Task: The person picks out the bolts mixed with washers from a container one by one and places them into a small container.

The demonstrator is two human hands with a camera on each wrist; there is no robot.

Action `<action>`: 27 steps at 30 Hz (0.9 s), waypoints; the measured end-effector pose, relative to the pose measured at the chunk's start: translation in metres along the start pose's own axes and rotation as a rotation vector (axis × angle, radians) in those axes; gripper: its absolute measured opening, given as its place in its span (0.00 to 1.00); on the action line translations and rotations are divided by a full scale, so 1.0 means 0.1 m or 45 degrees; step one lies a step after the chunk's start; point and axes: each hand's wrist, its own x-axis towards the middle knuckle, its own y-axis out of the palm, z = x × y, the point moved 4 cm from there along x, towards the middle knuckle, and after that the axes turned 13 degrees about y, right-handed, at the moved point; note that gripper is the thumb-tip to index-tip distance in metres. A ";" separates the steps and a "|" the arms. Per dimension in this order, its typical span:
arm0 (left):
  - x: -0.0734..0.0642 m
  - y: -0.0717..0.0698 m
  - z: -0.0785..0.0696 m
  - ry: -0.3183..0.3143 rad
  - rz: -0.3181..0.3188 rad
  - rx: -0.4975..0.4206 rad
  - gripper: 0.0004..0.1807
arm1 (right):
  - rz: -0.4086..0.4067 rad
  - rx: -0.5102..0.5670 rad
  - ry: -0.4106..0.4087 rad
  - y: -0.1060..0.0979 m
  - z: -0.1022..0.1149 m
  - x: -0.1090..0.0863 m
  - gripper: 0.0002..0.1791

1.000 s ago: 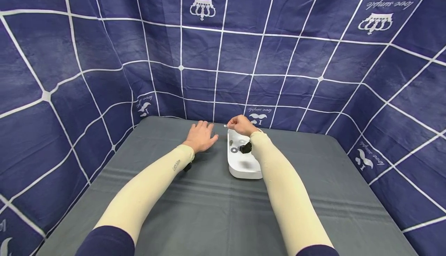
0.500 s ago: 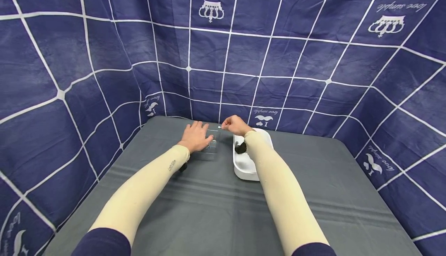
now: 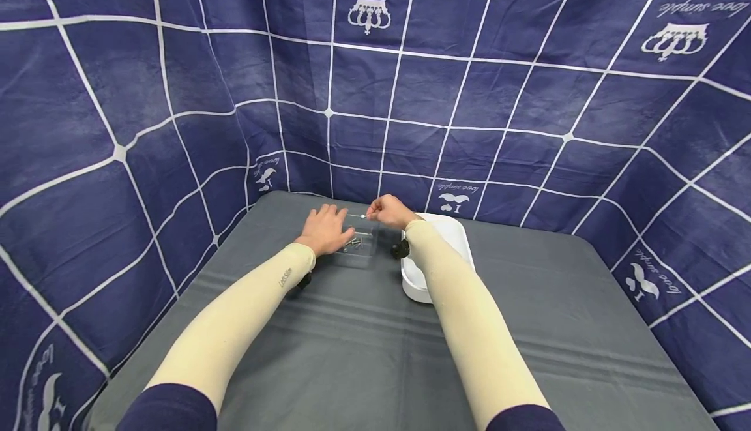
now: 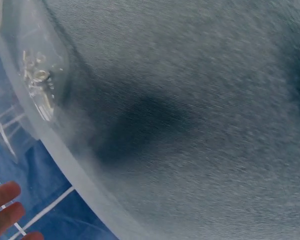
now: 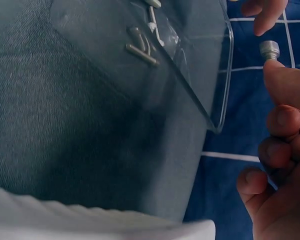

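Observation:
My right hand (image 3: 392, 212) pinches a small silver bolt (image 5: 269, 49), its knurled-looking round head showing beyond the thumb. The bolt is above the far right part of a clear plastic box (image 3: 354, 261). Several small metal pieces lie inside that box, among them a pin-like piece (image 5: 142, 54). At the box's left side is my left hand (image 3: 324, 229), fingers spread, holding nothing visible; whether it touches the box cannot be made out. In the left wrist view, only some fingertips (image 4: 5, 215) of this hand show at the lower left corner.
A white tray (image 3: 418, 293) stands right of the clear box, partly under my right forearm. Grey cloth (image 3: 352, 366) covers the table. A blue checked curtain (image 3: 446, 92) rises behind the table's back edge and along both sides.
My right hand has carried the bolt left, from over the white tray to over the clear box. The left hand keeps its place at the box. The head view has shifted slightly.

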 end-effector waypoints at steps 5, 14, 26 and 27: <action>-0.04 0.06 0.05 -0.006 0.012 -0.017 0.35 | 0.007 -0.056 0.050 0.08 0.02 -0.01 0.06; -0.09 0.16 0.10 -0.029 0.022 -0.068 0.34 | 0.060 -0.071 0.082 0.15 0.07 -0.04 0.05; -0.10 0.25 0.12 -0.066 0.001 -0.078 0.34 | 0.122 -0.057 0.065 0.25 0.07 -0.01 0.06; -0.10 0.25 0.12 -0.064 0.000 -0.078 0.34 | 0.123 -0.053 0.071 0.25 0.07 -0.01 0.06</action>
